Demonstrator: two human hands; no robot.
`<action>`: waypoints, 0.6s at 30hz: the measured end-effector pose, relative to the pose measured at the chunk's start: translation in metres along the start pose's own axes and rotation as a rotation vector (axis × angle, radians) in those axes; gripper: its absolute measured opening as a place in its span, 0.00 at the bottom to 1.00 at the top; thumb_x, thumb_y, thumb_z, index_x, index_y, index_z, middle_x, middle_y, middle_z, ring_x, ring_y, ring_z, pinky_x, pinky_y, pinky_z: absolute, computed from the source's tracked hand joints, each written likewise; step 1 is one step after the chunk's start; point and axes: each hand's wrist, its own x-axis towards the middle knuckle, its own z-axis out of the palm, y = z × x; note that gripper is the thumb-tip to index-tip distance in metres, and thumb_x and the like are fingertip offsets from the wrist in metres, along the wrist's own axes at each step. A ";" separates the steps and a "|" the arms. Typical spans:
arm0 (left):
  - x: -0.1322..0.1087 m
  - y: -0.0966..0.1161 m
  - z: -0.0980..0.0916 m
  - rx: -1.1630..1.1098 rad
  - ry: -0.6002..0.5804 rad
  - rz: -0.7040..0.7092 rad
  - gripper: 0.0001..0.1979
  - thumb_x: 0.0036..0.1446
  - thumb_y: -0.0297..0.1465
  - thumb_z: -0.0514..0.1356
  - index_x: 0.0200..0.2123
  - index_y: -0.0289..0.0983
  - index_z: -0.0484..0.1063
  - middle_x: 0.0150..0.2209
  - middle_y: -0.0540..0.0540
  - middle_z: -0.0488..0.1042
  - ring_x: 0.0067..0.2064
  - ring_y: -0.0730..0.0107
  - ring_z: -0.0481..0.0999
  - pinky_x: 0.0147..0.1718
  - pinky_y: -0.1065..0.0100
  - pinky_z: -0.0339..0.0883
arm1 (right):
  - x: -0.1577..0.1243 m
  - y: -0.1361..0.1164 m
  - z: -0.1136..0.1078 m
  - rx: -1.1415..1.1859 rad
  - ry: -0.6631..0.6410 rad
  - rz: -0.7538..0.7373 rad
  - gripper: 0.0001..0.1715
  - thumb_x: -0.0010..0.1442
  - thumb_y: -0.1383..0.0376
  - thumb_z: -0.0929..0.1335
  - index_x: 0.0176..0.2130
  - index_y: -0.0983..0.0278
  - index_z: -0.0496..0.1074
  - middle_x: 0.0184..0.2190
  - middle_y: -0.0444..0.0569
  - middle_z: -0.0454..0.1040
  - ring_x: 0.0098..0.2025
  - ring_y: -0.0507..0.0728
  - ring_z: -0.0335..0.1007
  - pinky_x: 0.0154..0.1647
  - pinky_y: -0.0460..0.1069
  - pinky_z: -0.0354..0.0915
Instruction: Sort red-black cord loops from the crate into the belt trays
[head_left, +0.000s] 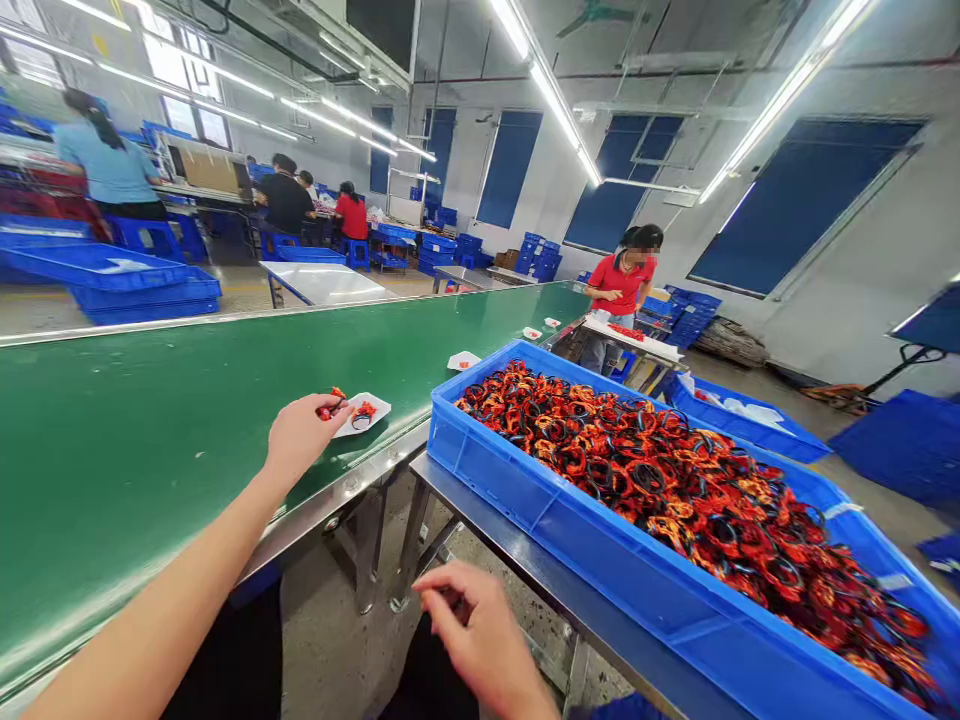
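Note:
My left hand [304,430] reaches over the green conveyor belt [187,400], its fingertips pinched on a small red-and-black ring-shaped piece [330,408]. Just beside those fingers lies a white paper tray [379,408], and in it rests another ring-shaped piece [364,415] in black and red. Low in front of me, my right hand [480,625] hangs in the gap between belt and side table with its fingers curled. Something dark shows inside the curl, too unclear to name. To the right, a long blue crate [570,535] is heaped with red, orange and black rings [645,475].
The crate stands on a metal side table [502,530]. Farther along the belt sit several white trays, the nearest one [463,361] by the crate's corner. A co-worker in red [622,285] stands at a white table [637,340]. Blue crates [150,285] lie beyond the belt.

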 end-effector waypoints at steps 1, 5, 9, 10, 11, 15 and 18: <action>-0.010 0.002 0.000 -0.098 -0.004 -0.033 0.17 0.47 0.44 0.61 0.33 0.37 0.77 0.23 0.50 0.68 0.25 0.71 0.63 0.24 0.69 0.54 | 0.005 -0.009 -0.014 -0.016 0.034 -0.051 0.11 0.59 0.68 0.63 0.37 0.60 0.75 0.32 0.44 0.75 0.31 0.51 0.70 0.29 0.43 0.62; -0.051 0.010 0.002 -0.587 -0.099 -0.243 0.19 0.45 0.47 0.63 0.32 0.36 0.75 0.25 0.51 0.68 0.24 0.75 0.63 0.23 0.72 0.59 | 0.039 -0.038 -0.068 -0.226 0.239 -0.204 0.12 0.61 0.66 0.63 0.39 0.60 0.74 0.35 0.46 0.75 0.34 0.52 0.70 0.32 0.45 0.63; -0.090 0.020 0.010 -1.084 -0.299 -0.532 0.18 0.43 0.45 0.66 0.26 0.36 0.70 0.27 0.53 0.66 0.24 0.80 0.61 0.20 0.78 0.58 | 0.096 -0.042 -0.108 -0.616 0.437 -0.123 0.13 0.59 0.66 0.63 0.41 0.62 0.74 0.39 0.51 0.74 0.38 0.55 0.71 0.42 0.49 0.63; -0.098 0.022 0.012 -1.149 -0.325 -0.590 0.18 0.43 0.45 0.66 0.25 0.36 0.69 0.26 0.53 0.65 0.23 0.81 0.60 0.19 0.79 0.58 | 0.110 -0.038 -0.114 -0.694 0.450 -0.039 0.13 0.57 0.67 0.65 0.41 0.63 0.75 0.40 0.53 0.75 0.39 0.57 0.71 0.43 0.50 0.63; -0.105 0.023 0.014 -1.189 -0.344 -0.635 0.18 0.43 0.44 0.66 0.25 0.35 0.68 0.26 0.54 0.64 0.23 0.81 0.60 0.19 0.79 0.58 | 0.122 -0.034 -0.119 -0.740 0.454 0.034 0.12 0.55 0.67 0.66 0.40 0.63 0.75 0.39 0.54 0.75 0.40 0.59 0.71 0.42 0.52 0.64; -0.122 0.026 0.017 -1.217 -0.381 -0.681 0.17 0.44 0.43 0.66 0.26 0.35 0.69 0.26 0.53 0.64 0.23 0.82 0.59 0.18 0.80 0.59 | 0.146 -0.021 -0.133 -0.749 0.494 0.111 0.13 0.53 0.70 0.66 0.38 0.64 0.77 0.33 0.53 0.77 0.38 0.61 0.72 0.42 0.54 0.64; -0.127 0.027 0.014 -1.219 -0.403 -0.652 0.16 0.44 0.42 0.67 0.26 0.35 0.70 0.26 0.53 0.64 0.23 0.82 0.58 0.19 0.80 0.59 | 0.136 -0.025 -0.139 -0.530 0.638 0.036 0.16 0.57 0.66 0.64 0.44 0.65 0.75 0.36 0.52 0.76 0.36 0.57 0.71 0.42 0.52 0.65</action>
